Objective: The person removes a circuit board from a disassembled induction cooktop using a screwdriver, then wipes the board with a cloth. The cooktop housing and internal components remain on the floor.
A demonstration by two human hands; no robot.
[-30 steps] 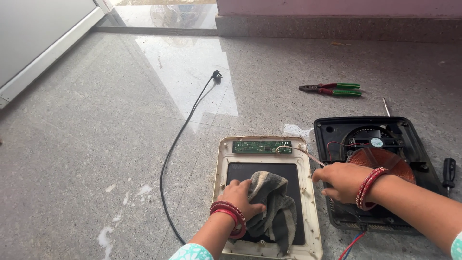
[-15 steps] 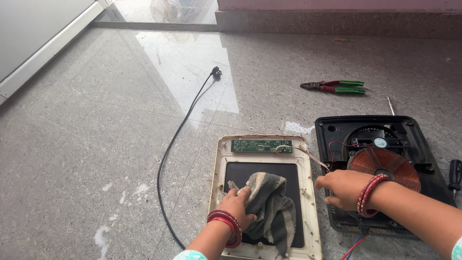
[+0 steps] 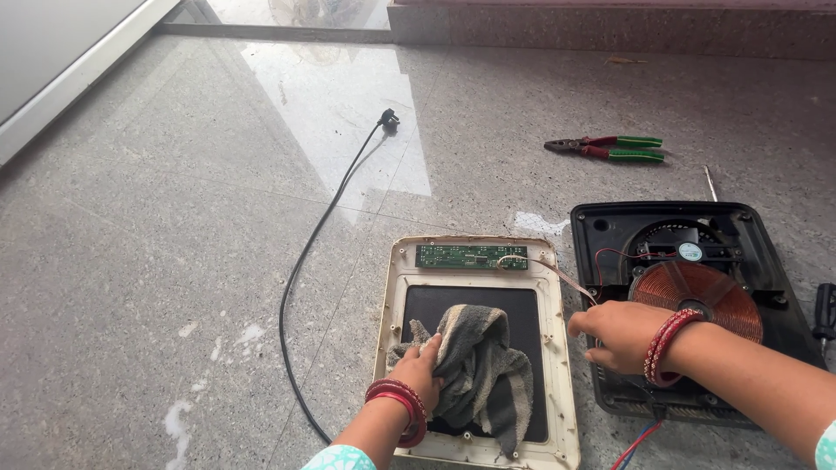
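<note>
An opened induction cooktop lies on the floor in two halves. The cream top cover (image 3: 557, 348) lies face down, showing its dark glass panel (image 3: 470, 305) and a green circuit board (image 3: 471, 257). My left hand (image 3: 422, 370) grips a grey cloth (image 3: 483, 365) and presses it on the glass. My right hand (image 3: 618, 335) rests on the cover's right edge, fingers curled, beside the black base (image 3: 749, 235) with its copper coil (image 3: 697, 296) and fan. A thin ribbon cable (image 3: 566, 277) joins the two halves.
A black power cord (image 3: 305, 261) with its plug (image 3: 389, 119) trails across the grey stone floor. Green-handled pliers (image 3: 610, 148) lie further back, a thin metal rod (image 3: 711, 183) near them. A black screwdriver handle (image 3: 823, 313) sits at the right edge. White smears mark the floor at left.
My left hand has shifted the cloth a little across the glass, bunching it differently. My right hand stays at the cover's right edge. The view has tilted slightly.
</note>
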